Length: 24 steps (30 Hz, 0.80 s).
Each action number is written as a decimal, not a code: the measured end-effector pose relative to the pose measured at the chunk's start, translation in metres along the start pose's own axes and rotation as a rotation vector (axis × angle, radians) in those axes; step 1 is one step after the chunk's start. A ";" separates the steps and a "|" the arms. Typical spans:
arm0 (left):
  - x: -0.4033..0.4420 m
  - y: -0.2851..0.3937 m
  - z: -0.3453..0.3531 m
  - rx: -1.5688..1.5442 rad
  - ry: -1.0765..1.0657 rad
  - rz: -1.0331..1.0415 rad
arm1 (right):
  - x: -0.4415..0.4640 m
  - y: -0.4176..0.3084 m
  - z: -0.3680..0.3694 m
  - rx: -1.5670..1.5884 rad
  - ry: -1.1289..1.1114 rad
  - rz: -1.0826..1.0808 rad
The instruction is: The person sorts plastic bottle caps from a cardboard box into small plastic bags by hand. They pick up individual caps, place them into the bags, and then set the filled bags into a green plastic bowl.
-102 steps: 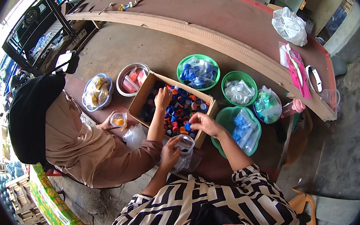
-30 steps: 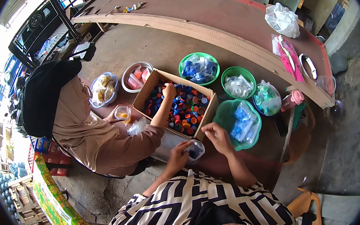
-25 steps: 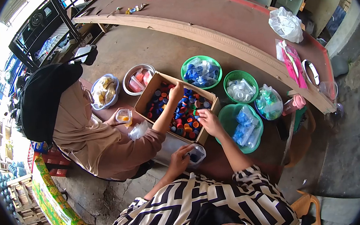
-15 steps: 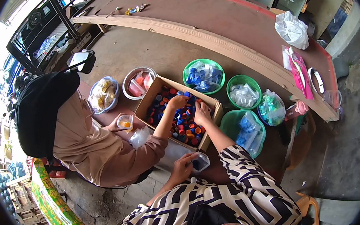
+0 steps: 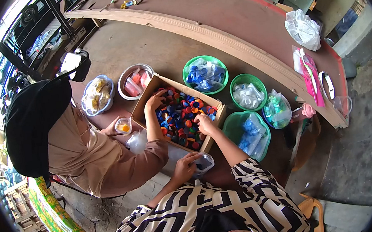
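Observation:
A cardboard box (image 5: 145, 92) full of loose blue, red and orange plastic bottle caps (image 5: 181, 112) stands in front of me. My right hand (image 5: 205, 124) is inside its right side, fingers curled together at the caps; what they pinch is hidden. Below the near edge of the box, my left hand (image 5: 185, 169) grips a clear plastic bag (image 5: 205, 162), its mouth held open, with something dark inside. At my left sits a co-worker, whose one hand (image 5: 154, 102) reaches into the box's left part. The co-worker's other hand (image 5: 110, 128) holds a clear bag with an orange cap (image 5: 123, 128).
Green baskets (image 5: 227, 77) of bagged blue and clear caps stand right of the box, beside a bag of green caps (image 5: 278, 111). A metal bowl (image 5: 123, 87) and a pale basket (image 5: 111, 96) hold more bags behind it. A wooden ledge (image 5: 214, 36) runs across the back.
My right hand has drawn back toward the box's right edge. The co-worker's hand has moved from the middle to the box's left part. My left hand keeps hold of the bag.

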<state>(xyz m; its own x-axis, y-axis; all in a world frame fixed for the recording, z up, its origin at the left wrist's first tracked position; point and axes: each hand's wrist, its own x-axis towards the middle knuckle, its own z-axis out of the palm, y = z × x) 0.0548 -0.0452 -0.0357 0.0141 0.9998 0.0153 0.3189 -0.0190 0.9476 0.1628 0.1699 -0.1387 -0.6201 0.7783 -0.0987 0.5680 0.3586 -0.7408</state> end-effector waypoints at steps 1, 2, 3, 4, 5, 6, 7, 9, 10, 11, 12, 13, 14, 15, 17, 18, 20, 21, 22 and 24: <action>0.000 0.000 -0.001 -0.017 -0.009 -0.018 | -0.003 -0.004 -0.001 -0.097 0.040 -0.031; -0.001 -0.001 0.000 -0.016 -0.008 -0.021 | -0.006 -0.009 0.000 -0.173 0.059 -0.002; -0.001 -0.002 0.000 -0.033 -0.012 -0.028 | -0.010 -0.015 0.000 -0.171 0.059 -0.002; -0.002 -0.003 0.000 -0.051 -0.016 -0.034 | -0.013 -0.021 0.000 -0.246 0.071 -0.011; -0.002 -0.003 0.000 -0.049 -0.017 -0.033 | -0.016 -0.028 -0.001 -0.321 0.084 -0.021; -0.003 -0.001 0.000 -0.036 -0.028 -0.047 | -0.015 -0.025 0.004 -0.426 0.108 -0.028; -0.004 0.000 0.000 -0.022 -0.039 -0.060 | -0.015 -0.022 0.008 -0.425 0.111 -0.029; -0.005 -0.007 0.002 0.016 -0.003 0.018 | -0.014 -0.020 0.013 -0.571 0.111 0.002; -0.006 -0.009 0.003 0.050 0.032 0.095 | -0.014 -0.020 0.012 -0.571 0.115 -0.003; -0.009 -0.012 0.003 0.042 0.021 0.075 | -0.015 -0.020 0.010 -0.492 0.126 -0.033; -0.011 -0.008 0.002 0.023 0.017 0.043 | -0.016 -0.022 0.006 -0.413 0.138 -0.064; -0.013 -0.005 0.002 0.004 0.013 0.012 | -0.018 -0.025 0.003 -0.414 0.142 -0.069; -0.015 -0.004 0.002 0.009 0.019 0.013 | -0.020 -0.027 -0.001 -0.284 0.142 -0.092; -0.016 -0.002 0.001 0.013 0.024 0.018 | -0.024 -0.033 -0.008 -0.154 0.140 -0.115; -0.023 0.001 0.000 0.000 0.046 -0.012 | -0.048 -0.052 -0.033 0.043 0.082 -0.089; -0.025 0.001 -0.001 0.001 0.048 -0.008 | -0.060 -0.055 -0.036 0.240 0.085 -0.119; -0.029 -0.001 0.000 -0.006 0.084 -0.052 | -0.091 -0.070 -0.049 0.433 0.087 -0.149; -0.031 0.001 0.001 -0.007 0.083 -0.049 | -0.112 -0.086 -0.060 0.488 0.057 -0.165; -0.031 0.004 0.001 -0.054 0.103 -0.120 | -0.129 -0.098 -0.068 0.544 0.028 -0.180; -0.032 0.007 0.002 -0.101 0.115 -0.189 | -0.154 -0.115 -0.075 0.467 -0.041 -0.262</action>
<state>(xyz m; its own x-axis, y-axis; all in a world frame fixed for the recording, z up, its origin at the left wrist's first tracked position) 0.0583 -0.0776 -0.0302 -0.1465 0.9800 -0.1347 0.2094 0.1638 0.9640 0.2340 0.0473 0.0112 -0.7346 0.6695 0.1104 0.0958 0.2634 -0.9599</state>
